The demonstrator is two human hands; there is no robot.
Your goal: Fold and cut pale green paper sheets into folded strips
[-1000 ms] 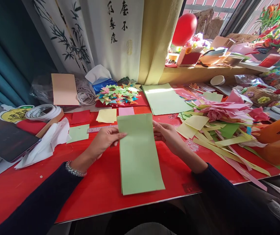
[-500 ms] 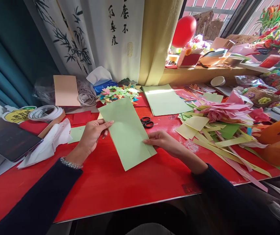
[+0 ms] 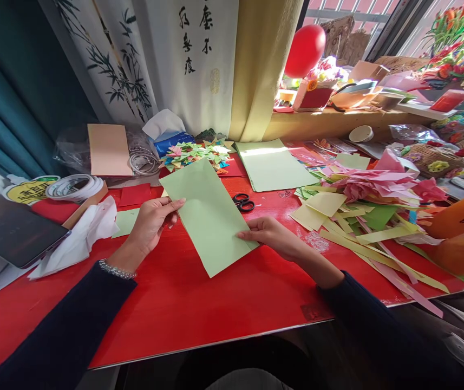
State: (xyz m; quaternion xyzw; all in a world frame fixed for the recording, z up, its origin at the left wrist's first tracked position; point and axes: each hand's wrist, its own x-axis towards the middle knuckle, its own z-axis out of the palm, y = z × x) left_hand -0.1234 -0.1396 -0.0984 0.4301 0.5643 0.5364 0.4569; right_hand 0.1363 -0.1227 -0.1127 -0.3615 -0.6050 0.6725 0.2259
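Note:
A light green sheet of paper [image 3: 209,216], longer than wide, is held tilted above the red table [image 3: 199,319]. My left hand [image 3: 154,223] pinches its left edge between thumb and fingers. On the opposite edge, low down, my right hand [image 3: 266,234] grips the paper with the thumb on top. Black-handled scissors [image 3: 243,203] lie just beyond the sheet, their blades hidden behind it. Further back rests a stack of green paper [image 3: 276,168]. A small green piece [image 3: 126,222] lies left of my left hand.
Paper strips and scraps [image 3: 361,211] are heaped on the right, near an orange bag [image 3: 463,233]. Small folded colourful pieces [image 3: 195,154] form a pile at the back. Tape rolls [image 3: 75,188] and a dark flat box [image 3: 20,235] occupy the left.
The green sheet has shifted very slightly, its bottom corner rising a little and its upper end moving left. Both hands keep their hold.

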